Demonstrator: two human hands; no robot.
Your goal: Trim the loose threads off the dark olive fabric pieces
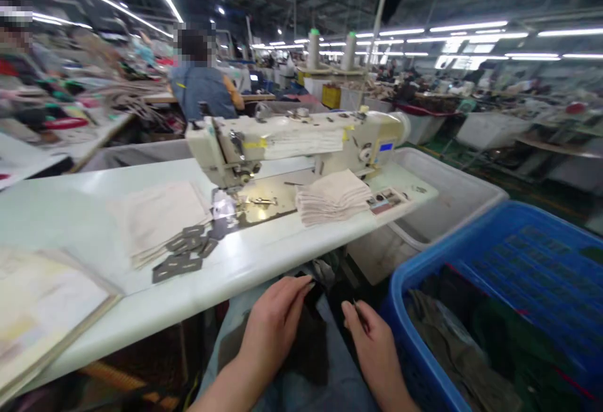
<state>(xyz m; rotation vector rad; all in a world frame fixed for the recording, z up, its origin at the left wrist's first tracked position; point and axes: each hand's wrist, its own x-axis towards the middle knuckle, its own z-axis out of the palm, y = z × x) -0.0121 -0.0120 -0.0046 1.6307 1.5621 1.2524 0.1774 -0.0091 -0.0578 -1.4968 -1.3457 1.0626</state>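
Low over my lap, my left hand (277,318) is closed in a pinch, thumb against fingers. A piece of dark cloth (308,343) hangs from the pinch and lies over blue-grey fabric on my legs. To its right, my right hand (372,336) is curled shut around a small, dark, thin thing (360,314); its kind is hard to make out. Both hands are below the front edge of the white sewing table (235,261). The sewing machine (292,145) stands beyond them, with a metal plate under its needle area.
Left of the needle, pale cloth pieces (162,214) lie stacked beside several dark slotted pieces (181,255). Another pale stack (334,195) rests right of it. A blue basket (400,286) with dark garments stands at my right, near a white bin (480,179). A person (202,88) sits behind the machine.
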